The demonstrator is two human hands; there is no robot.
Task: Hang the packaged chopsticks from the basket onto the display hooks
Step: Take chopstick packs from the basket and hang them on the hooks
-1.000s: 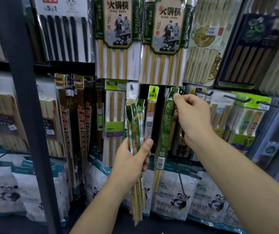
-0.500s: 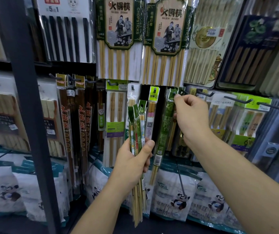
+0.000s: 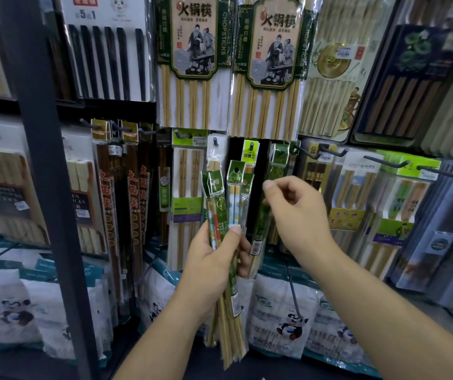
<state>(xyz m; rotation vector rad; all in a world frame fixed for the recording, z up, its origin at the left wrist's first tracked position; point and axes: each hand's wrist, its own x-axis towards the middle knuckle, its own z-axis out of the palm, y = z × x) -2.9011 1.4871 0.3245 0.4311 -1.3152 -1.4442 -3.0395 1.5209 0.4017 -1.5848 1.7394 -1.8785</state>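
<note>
Dimly lit shop aisle — a dark upright post at left.

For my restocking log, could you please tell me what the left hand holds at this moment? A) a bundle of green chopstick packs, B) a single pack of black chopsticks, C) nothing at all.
A: the left hand has its fingers and thumb wrapped round a bundle of green chopstick packs, held upright.

The chopstick bundle stands upright in the left hand. At its 3 o'clock, the right hand is just in front of a hanging pack. Large packs hang at 12 o'clock, panda bags sit at 6 o'clock behind the bundle, and a post stands at 9 o'clock.
</note>
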